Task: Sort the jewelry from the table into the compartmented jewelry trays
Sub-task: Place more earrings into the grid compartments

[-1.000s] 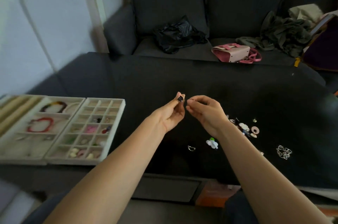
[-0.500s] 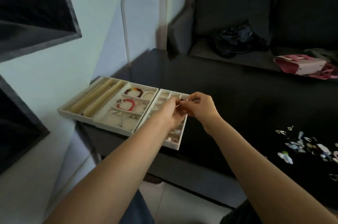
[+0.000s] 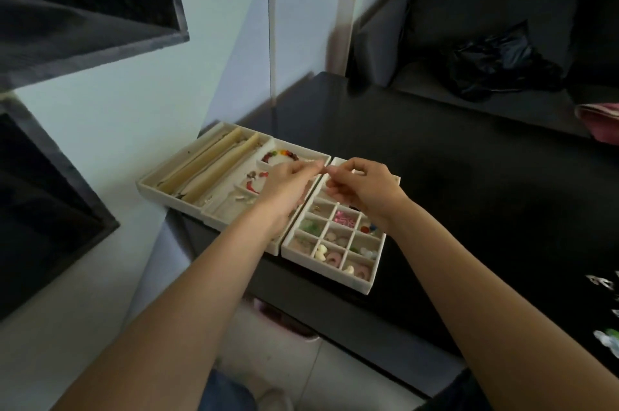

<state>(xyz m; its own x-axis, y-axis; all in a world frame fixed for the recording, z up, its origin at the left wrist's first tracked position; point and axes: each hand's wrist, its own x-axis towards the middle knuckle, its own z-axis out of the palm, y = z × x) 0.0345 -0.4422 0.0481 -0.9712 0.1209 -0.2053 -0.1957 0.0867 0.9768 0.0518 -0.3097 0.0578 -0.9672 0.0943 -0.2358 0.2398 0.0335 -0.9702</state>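
Fingers (image 3: 310, 171) of left hand (image 3: 284, 189) and of right hand (image 3: 363, 191) curled, tips nearly meeting at frame centre; I cannot tell what they pinch. Both hover over the seam between the bracelet tray (image 3: 174, 192) and grid tray (image 3: 365, 281). I judge placement step: next, pick the compartment, lower, release.
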